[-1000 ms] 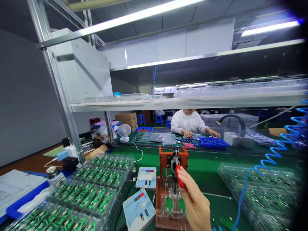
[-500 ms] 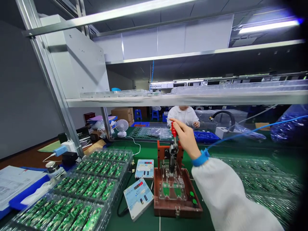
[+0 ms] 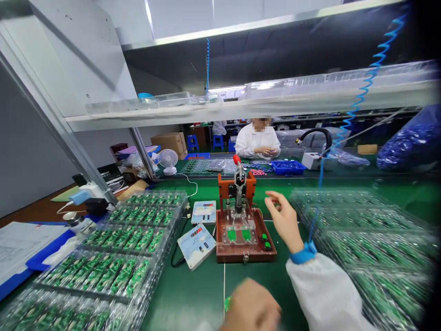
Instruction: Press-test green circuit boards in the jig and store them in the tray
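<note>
- The right hand (image 3: 284, 220) hovers in the air just right of the test fixture (image 3: 244, 230), fingers loosely spread and holding nothing; it is near the fixture but not touching it.
- The red-tipped toggle lever (image 3: 237, 177) stands upright, so the clamp looks raised and leaves the two small green circuit boards (image 3: 239, 234) in the clear nest free to reach.
- The left hand (image 3: 251, 308) sits low at the frame's bottom edge, blurred; it seems to pinch a small green board (image 3: 227, 303) at the fingertips, though the grip is hard to tell.
- Clear blister trays of green boards (image 3: 131, 239) lie to the left, within easy reach, and more trays (image 3: 361, 225) lie to the right.
- Two meter boxes (image 3: 197, 238) rest just left of the fixture, displays facing the person.
- A co-worker (image 3: 258, 140) sits across the bench.
</note>
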A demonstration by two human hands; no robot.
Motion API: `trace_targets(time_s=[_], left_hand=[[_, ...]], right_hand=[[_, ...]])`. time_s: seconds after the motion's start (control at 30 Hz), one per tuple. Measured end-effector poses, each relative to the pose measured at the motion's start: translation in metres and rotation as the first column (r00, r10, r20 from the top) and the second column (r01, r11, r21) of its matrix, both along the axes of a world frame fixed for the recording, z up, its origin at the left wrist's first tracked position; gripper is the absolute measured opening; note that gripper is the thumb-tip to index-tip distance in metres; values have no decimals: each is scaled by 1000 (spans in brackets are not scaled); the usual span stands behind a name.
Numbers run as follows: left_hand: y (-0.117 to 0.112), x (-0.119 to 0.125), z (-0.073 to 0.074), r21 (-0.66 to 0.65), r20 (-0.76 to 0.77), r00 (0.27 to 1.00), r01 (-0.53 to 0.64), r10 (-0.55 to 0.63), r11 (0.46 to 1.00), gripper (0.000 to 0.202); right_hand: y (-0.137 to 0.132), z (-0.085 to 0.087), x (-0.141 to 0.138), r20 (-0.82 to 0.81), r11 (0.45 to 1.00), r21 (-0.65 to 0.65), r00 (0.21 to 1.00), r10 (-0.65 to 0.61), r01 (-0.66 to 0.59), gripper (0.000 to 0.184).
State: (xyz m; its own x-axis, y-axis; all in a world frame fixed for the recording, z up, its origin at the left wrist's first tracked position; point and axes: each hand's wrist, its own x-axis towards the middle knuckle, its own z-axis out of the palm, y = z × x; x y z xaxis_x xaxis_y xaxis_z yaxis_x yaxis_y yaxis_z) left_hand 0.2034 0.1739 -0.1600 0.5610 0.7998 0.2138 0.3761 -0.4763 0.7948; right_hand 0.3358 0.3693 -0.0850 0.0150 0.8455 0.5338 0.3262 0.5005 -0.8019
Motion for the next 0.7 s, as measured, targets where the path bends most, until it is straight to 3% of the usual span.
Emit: trace_targets(time_s=[0.03, 0.07, 0.1, 0.13, 0.2, 0.33, 0.47, 0.57, 0.7], left_hand=[[10, -16, 4, 21, 8, 989, -145, 145, 989, 38], [22, -32, 9, 54, 24, 935, -353, 353, 934, 44], [34, -46, 12, 150, 23, 802, -592, 596, 791, 37], [46, -57, 15, 252, 25, 700, -695, 714, 673, 29], [68, -71, 19, 378, -22, 637, -708, 771, 596, 28], [89, -72, 19, 468, -100, 640, -645, 762, 603, 23], [79, -71, 19, 390, 37, 611, -737, 791, 551, 20], [60, -68, 18, 290, 121, 590, -790, 798, 540, 21], [35, -52, 13, 154, 121, 634, -772, 764, 617, 30]], right_hand=[[-10, -22, 5, 46, 999, -23, 999, 26, -25, 38], [-19, -41, 7, 116, 997, -27, 990, 79, -76, 34], [-27, -56, 5, 196, 992, -17, 973, 123, -122, 32], [-34, -67, 2, 280, 987, 1, 948, 153, -160, 30], [-42, -76, -8, 418, 982, 31, 895, 158, -188, 28], [-42, -62, -22, 480, 983, 7, 863, 160, -186, 20], [-44, -48, -13, 189, 945, -140, 929, 319, -296, 16], [-62, -50, -2, -117, 852, -326, 912, 394, -410, 23], [-104, -53, 8, -315, 707, -428, 826, 468, -563, 27]])
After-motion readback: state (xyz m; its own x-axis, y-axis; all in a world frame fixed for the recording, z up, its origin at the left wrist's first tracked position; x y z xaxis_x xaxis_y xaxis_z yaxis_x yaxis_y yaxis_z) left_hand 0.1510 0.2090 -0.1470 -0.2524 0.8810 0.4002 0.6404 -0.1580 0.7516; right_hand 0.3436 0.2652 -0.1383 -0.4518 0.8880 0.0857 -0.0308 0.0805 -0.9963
